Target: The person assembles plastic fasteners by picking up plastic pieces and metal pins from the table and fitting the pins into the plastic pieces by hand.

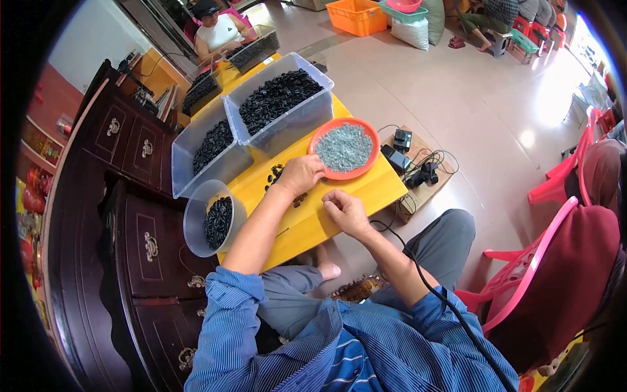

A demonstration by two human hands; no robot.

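Observation:
My left hand [302, 175] is closed, its fingertips bent down beside the near-left rim of a round orange-red plate [377, 151]. A heap of small pale grey-green pieces [343, 147] fills that plate. Whatever those fingers pinch is too small or hidden to name. Nearer to me, my right hand [346, 212] hovers by the table's right edge, thumb and fingers pressed together; I cannot make out what is between them. Several loose shiny black oval pieces [274, 175] lie just beyond my left hand. A few brown pieces [300, 200] rest on the yellow table [264, 245] between my hands.
Two clear bins [320, 119] [179, 166] and a round clear tub [191, 225] hold more black pieces on the left. Cameras and cables sit on a low wooden board [439, 175]. A dark wood cabinet [140, 261] stands left, pink chairs [522, 274] right. Another person sits beyond.

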